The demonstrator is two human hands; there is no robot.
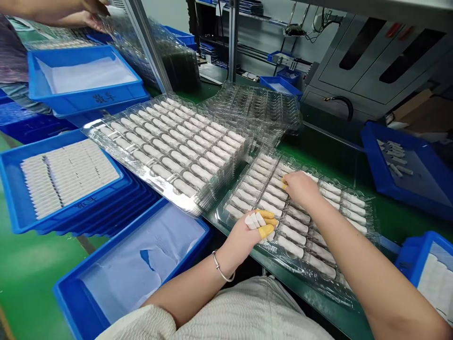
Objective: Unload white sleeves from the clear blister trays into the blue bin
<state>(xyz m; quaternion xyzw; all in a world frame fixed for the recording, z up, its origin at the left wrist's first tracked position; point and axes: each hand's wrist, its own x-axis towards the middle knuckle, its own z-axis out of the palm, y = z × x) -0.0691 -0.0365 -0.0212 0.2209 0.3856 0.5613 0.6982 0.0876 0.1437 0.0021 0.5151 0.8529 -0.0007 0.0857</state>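
Note:
My left hand [244, 238], with yellow finger cots, is closed around several small white oblong pieces [255, 220] above the near left edge of a clear plastic tray [279, 259]. Rows of similar white pieces [291, 233] lie in the tray's slots, though some slots toward the right middle look unfilled. Reaching over the tray's far part, my right hand [300, 189] has its yellow-capped fingertips pinched together at a slot. Whatever those fingertips hold is hidden. To the left stands a stack of clear trays [170, 190], its top one filled with white pieces.
Blue bins stand at left, one holding rows of white pieces [71, 172] and another a lining sheet [141, 255]. Loose clear trays [255, 106] lie behind. More blue bins [417, 174] are at right. A metal post [146, 45] rises near a co-worker's arms [60, 12].

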